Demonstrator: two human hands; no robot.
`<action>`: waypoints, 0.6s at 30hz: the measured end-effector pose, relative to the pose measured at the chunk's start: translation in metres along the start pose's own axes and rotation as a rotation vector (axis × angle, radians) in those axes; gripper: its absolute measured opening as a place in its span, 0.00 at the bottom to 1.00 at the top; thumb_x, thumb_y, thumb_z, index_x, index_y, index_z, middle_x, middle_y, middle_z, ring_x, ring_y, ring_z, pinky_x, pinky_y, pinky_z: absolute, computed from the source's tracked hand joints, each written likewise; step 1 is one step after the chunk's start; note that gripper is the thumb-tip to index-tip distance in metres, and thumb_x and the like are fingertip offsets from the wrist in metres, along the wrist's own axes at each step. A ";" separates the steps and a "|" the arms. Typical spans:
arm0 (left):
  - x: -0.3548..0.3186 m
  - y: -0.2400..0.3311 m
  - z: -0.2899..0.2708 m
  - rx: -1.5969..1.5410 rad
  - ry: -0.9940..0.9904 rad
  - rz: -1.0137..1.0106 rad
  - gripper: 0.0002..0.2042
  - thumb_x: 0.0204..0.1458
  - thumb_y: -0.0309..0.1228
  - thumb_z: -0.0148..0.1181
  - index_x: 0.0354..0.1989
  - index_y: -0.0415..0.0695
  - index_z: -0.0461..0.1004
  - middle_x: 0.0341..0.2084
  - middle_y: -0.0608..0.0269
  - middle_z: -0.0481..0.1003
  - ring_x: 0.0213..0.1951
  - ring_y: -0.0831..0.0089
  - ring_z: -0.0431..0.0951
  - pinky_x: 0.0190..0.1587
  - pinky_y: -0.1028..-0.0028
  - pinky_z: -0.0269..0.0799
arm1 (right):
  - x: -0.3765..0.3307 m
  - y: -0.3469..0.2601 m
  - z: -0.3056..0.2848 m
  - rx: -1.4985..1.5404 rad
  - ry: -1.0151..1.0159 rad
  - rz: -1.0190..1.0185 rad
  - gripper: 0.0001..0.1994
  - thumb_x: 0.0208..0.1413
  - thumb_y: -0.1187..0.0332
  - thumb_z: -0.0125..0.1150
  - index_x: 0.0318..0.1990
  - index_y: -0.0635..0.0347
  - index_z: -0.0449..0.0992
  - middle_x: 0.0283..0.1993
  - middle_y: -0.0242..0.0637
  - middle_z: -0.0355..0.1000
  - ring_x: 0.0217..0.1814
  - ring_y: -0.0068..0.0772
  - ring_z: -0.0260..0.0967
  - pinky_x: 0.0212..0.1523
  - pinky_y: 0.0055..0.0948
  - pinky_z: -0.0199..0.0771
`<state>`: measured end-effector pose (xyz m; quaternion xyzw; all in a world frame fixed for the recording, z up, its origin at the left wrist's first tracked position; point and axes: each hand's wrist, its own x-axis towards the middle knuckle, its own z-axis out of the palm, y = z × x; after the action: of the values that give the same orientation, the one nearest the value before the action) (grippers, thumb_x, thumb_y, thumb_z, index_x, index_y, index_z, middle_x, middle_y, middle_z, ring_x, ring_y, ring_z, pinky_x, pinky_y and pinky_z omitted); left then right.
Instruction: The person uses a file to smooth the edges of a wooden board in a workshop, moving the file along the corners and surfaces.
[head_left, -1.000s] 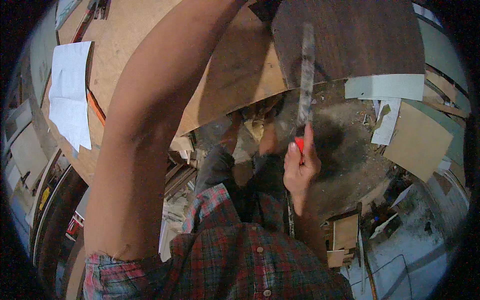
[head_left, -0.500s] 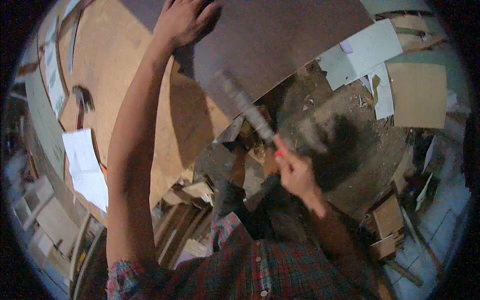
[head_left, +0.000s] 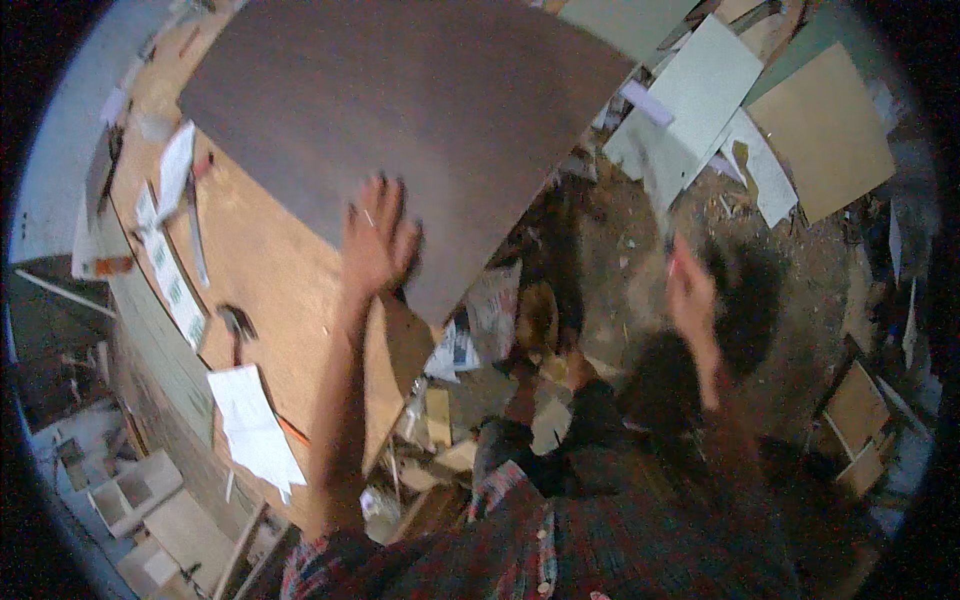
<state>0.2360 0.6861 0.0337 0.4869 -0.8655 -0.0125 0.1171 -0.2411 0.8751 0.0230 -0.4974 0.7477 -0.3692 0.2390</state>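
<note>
My left hand (head_left: pixel 375 245) lies with fingers spread on a large dark brown board (head_left: pixel 430 120), close to its near left edge. The board rests over a lighter wooden tabletop (head_left: pixel 270 260). Off the board's right edge, my right hand (head_left: pixel 692 295) is closed around the red handle of a long grey tool (head_left: pixel 660 190) that looks like a file. Its blade is smeared by motion and points up and away, apart from the board. A hammer (head_left: pixel 238 325) lies on the tabletop left of my left forearm.
White paper (head_left: pixel 250 425) and an orange pencil-like stick (head_left: pixel 293 430) lie near the hammer. White sheets (head_left: pixel 700 90) and a tan panel (head_left: pixel 830 135) are at the far right. Scraps litter the floor (head_left: pixel 620 260). A small wooden frame (head_left: pixel 135 490) sits at lower left.
My view has shifted. My right hand has swung the long grey tool away from the board's edge, out to the right. My left hand stays on the board, now with fingers spread.
</note>
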 end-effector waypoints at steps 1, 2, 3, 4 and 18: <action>-0.016 0.022 -0.002 -0.044 -0.091 -0.024 0.32 0.64 0.47 0.50 0.74 0.43 0.57 0.74 0.42 0.52 0.75 0.44 0.50 0.72 0.40 0.41 | -0.039 0.011 0.007 0.079 0.011 0.070 0.21 0.68 0.67 0.55 0.65 0.67 0.70 0.27 0.26 0.64 0.25 0.16 0.58 0.26 0.24 0.60; -0.026 0.055 -0.010 -0.106 -0.126 0.003 0.35 0.63 0.48 0.53 0.74 0.43 0.56 0.74 0.40 0.50 0.75 0.42 0.48 0.73 0.40 0.40 | -0.083 0.030 0.004 0.096 0.045 0.120 0.21 0.67 0.68 0.56 0.64 0.69 0.70 0.25 0.27 0.63 0.25 0.18 0.58 0.27 0.25 0.60; -0.032 0.090 -0.014 -0.144 -0.207 -0.026 0.37 0.62 0.49 0.55 0.75 0.43 0.53 0.75 0.39 0.48 0.76 0.41 0.46 0.73 0.40 0.39 | -0.129 0.056 0.000 0.037 0.103 0.145 0.20 0.67 0.70 0.56 0.63 0.71 0.71 0.23 0.28 0.62 0.25 0.20 0.59 0.27 0.26 0.61; -0.037 0.121 -0.013 -0.151 -0.276 -0.034 0.39 0.62 0.49 0.54 0.76 0.43 0.50 0.76 0.41 0.45 0.76 0.42 0.44 0.73 0.40 0.40 | -0.177 0.103 -0.005 -0.120 0.172 0.150 0.20 0.65 0.69 0.59 0.61 0.69 0.73 0.27 0.29 0.64 0.28 0.21 0.60 0.29 0.28 0.62; 0.074 0.270 0.004 -0.370 -0.113 -0.343 0.34 0.63 0.43 0.55 0.74 0.40 0.53 0.73 0.40 0.53 0.74 0.43 0.51 0.74 0.48 0.46 | -0.190 0.312 -0.171 0.079 -0.009 0.949 0.09 0.62 0.65 0.57 0.38 0.62 0.75 0.26 0.31 0.68 0.26 0.26 0.64 0.27 0.31 0.66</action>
<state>-0.0282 0.7652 0.0806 0.5953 -0.7584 -0.2176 0.1518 -0.4675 1.1765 -0.1208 -0.0932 0.8765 -0.2454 0.4035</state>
